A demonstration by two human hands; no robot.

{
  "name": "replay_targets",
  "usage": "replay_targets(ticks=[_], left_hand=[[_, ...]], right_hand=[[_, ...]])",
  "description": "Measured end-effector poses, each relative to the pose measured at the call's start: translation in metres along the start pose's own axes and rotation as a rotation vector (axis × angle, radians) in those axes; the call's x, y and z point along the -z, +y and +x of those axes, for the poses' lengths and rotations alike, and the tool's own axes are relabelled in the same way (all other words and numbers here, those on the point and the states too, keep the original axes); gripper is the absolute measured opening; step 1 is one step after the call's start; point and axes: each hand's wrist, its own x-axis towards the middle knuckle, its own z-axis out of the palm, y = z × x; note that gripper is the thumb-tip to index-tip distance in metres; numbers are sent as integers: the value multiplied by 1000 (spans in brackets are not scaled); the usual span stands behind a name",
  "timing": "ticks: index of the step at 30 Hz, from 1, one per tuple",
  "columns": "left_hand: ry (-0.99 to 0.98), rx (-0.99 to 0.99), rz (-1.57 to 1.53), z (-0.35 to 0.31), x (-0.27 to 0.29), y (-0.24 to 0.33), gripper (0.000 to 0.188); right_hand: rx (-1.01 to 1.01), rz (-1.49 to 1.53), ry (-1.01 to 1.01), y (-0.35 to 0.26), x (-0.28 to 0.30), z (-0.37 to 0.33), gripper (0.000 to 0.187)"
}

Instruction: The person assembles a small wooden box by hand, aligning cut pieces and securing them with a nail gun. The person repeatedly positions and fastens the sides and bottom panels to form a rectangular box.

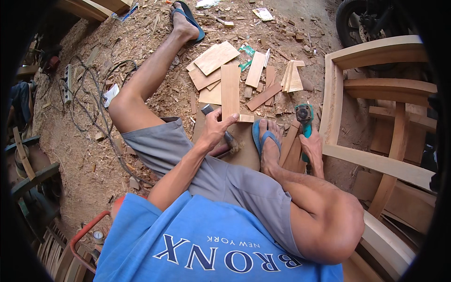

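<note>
My left hand (217,129) is closed on a flat, pale brown wooden board (230,89), its thumb pressed along the lower end. A small light wood block (246,118) shows at the board's lower right corner; whether the two are joined I cannot tell. Behind this hand lies a dark metal cylinder (206,109), partly hidden. My right hand (312,144) is wrapped round the teal body of an angle grinder (304,113), whose dark round head points away from me. Beneath that hand are brown wooden boards (293,152), beside my sandaled foot.
Thin wood pieces (213,58) lie piled on the shaving-strewn ground ahead. A large wooden frame (332,103) stands close on the right, with a wheel (354,21) beyond it. Black cables (96,101) and a power strip (68,82) lie at left.
</note>
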Motion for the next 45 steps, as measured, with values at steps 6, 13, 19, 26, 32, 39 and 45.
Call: replay_targets(ticks=[6,13,19,26,32,39,45], left_hand=[[-35,35,7,3,2,-1,40],[-52,20,-10,6,3,2,41],[-15,-25,1,7,2,-2,40],[0,-54,1,15,3,-15,40],[6,-79,1,14,2,-17,37],[20,-60,6,10,2,-10,36],[4,-67,20,11,2,-12,39]], right_hand=[[166,364,-167,31,24,9,35],[592,150,-178,-43,39,7,33],[516,7,-288,-70,24,27,34],[559,-67,-319,-76,12,39,32],[536,-24,-311,-81,15,38,32],[620,-53,-301,-80,12,44,31],[564,-50,-327,-81,14,44,31]])
